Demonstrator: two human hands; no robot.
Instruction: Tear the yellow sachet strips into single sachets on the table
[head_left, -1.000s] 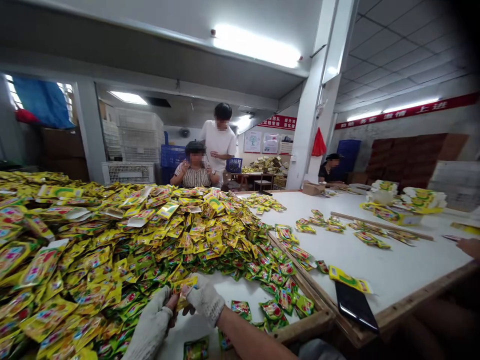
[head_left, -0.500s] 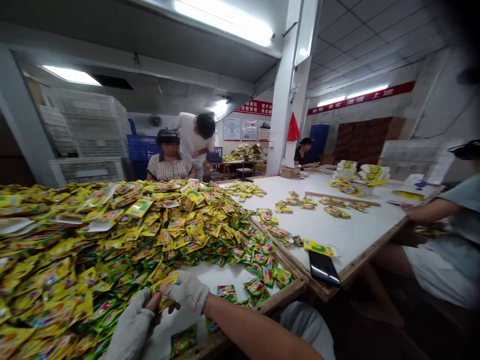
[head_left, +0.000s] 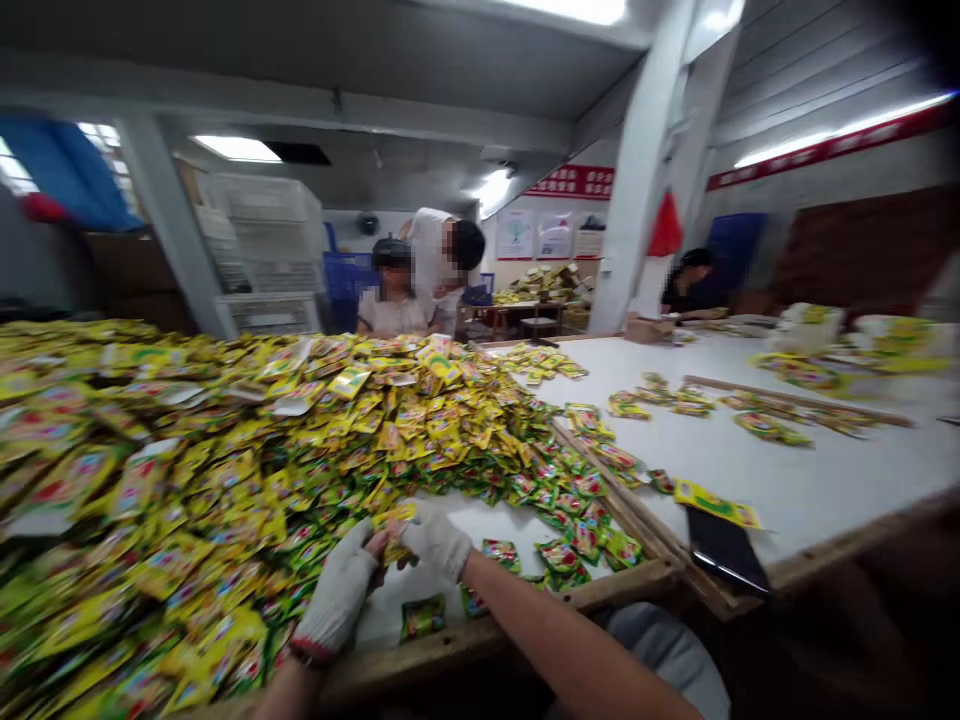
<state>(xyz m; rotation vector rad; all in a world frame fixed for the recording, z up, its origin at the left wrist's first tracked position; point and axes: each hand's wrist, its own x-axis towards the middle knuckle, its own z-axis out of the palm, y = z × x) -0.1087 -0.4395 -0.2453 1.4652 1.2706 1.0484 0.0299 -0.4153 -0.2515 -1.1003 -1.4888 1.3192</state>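
Observation:
Both my hands wear white knit gloves and meet at the near edge of a huge heap of yellow and green sachets (head_left: pixel 225 450). My left hand (head_left: pixel 341 590) and my right hand (head_left: pixel 435 540) are closed together on a small stack of yellow sachets (head_left: pixel 394 525), held just above the white table top (head_left: pixel 480 525). A single green sachet (head_left: pixel 422 617) lies flat below my hands, close to the wooden table edge (head_left: pixel 480 635).
A black phone (head_left: pixel 726 553) and a yellow packet (head_left: pixel 716 503) lie on the adjoining white table (head_left: pixel 787 480) at right, with scattered sachets farther back. Two people are beyond the heap, another sits at the far right. White crates (head_left: pixel 266 250) and a pillar (head_left: pixel 637 190) stand behind.
The view swung right and then back left; the seated person at the right dropped out of view. My hands stayed together on the sachets, and the standing person bent over the seated one.

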